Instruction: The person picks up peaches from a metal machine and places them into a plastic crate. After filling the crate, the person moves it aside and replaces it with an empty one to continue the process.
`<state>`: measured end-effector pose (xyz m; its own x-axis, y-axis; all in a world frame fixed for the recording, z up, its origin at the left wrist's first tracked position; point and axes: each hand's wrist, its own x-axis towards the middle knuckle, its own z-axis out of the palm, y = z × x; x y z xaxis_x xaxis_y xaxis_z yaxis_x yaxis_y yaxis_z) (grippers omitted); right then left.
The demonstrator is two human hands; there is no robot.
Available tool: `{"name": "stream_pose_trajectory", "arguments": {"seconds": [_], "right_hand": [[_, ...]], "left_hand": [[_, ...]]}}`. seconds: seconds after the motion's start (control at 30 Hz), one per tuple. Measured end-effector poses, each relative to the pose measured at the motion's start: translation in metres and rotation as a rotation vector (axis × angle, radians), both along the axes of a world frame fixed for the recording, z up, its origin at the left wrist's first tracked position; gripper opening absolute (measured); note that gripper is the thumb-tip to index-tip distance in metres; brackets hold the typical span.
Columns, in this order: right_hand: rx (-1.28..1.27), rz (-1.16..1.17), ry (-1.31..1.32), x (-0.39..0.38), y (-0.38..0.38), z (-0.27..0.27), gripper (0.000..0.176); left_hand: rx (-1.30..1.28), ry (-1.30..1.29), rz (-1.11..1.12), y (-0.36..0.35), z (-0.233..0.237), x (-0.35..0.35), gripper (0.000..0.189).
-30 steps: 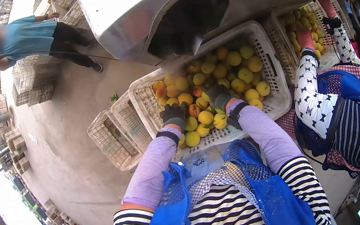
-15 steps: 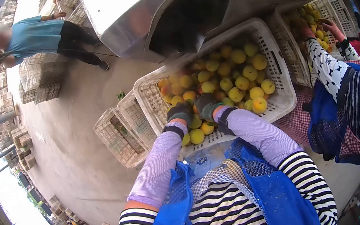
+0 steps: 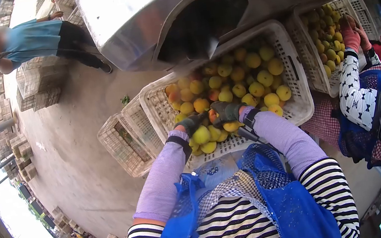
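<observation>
A white plastic crate [image 3: 295, 64] in front of me holds many yellow peaches [image 3: 264, 78], some blushed orange. Both my hands, in dark gloves, are low inside its near side. My right hand [image 3: 228, 110] curls around an orange-red peach [image 3: 212, 115], its fingers above and thumb below. Close on the other side of that peach is my left hand [image 3: 193, 123], its fingers drawn together; what they hold, if anything, is hidden. Yellow-green peaches [image 3: 201, 135] lie just below the hands.
A metal machine [image 3: 125, 29] with a dark opening overhangs the crate's far side. Worn crates [image 3: 124, 147] stand at left. On the right, a co-worker's gloved hands [image 3: 352, 35] are over another peach crate [image 3: 310, 62]. A person in blue [image 3: 36, 40] stands far left.
My hands have shifted slightly down toward the near rim, and an orange-red peach now shows between them. The co-worker's hands have drawn together. The person in blue has shifted slightly left in view.
</observation>
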<state>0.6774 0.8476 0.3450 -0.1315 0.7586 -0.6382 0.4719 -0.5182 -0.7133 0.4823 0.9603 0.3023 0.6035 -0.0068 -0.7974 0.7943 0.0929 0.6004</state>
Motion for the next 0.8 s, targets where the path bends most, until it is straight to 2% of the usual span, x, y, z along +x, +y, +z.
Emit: {"name": "stream_pose_trajectory", "arguments": {"seconds": [0.03,0.07,0.1,0.17,0.23,0.27,0.37,0.43,0.53,0.6,0.63,0.73,0.8], "right_hand": [[0.031,-0.107,0.043,0.003,-0.011,-0.003,0.047],[0.024,-0.131,0.072,0.013,-0.016,0.007,0.051],[0.018,-0.155,0.099,0.026,-0.020,0.030,0.055],[0.082,-0.268,0.153,0.049,-0.032,0.060,0.060],[0.233,-0.452,0.204,0.071,-0.046,0.083,0.061],[0.264,-0.419,0.189,0.076,-0.046,0.109,0.064],[0.372,-0.292,0.187,0.067,-0.034,0.176,0.079],[0.456,-0.394,0.066,0.049,-0.033,0.199,0.083],[0.588,-0.523,-0.112,0.028,-0.027,0.223,0.090],[0.731,-0.629,-0.214,0.012,-0.029,0.222,0.093],[0.807,-0.620,-0.316,0.006,-0.027,0.224,0.101],[0.956,-0.587,-0.577,0.006,-0.010,0.249,0.108],[0.910,-0.644,-0.508,0.008,0.005,0.256,0.110]], "left_hand": [[-0.001,-0.095,-0.014,-0.008,-0.002,-0.005,0.065],[-0.044,-0.161,0.121,-0.020,0.015,-0.003,0.061],[-0.092,-0.233,0.247,-0.031,0.041,0.002,0.057],[0.041,-0.277,0.222,-0.036,0.101,0.018,0.052],[-0.811,-0.142,0.955,-0.040,0.156,0.044,0.048],[-0.942,-0.226,0.973,-0.038,0.152,0.043,0.054],[-0.598,-0.525,0.699,-0.020,0.166,0.045,0.061],[-0.445,-0.622,0.567,-0.017,0.178,0.043,0.063],[-0.406,-0.610,0.571,-0.018,0.232,0.050,0.065],[-0.428,-0.640,0.620,-0.015,0.231,0.053,0.063],[-0.453,-0.658,0.626,-0.013,0.247,0.058,0.062],[-0.458,-0.627,0.693,-0.009,0.263,0.071,0.057],[-0.437,-0.643,0.734,-0.005,0.271,0.075,0.054]]}}
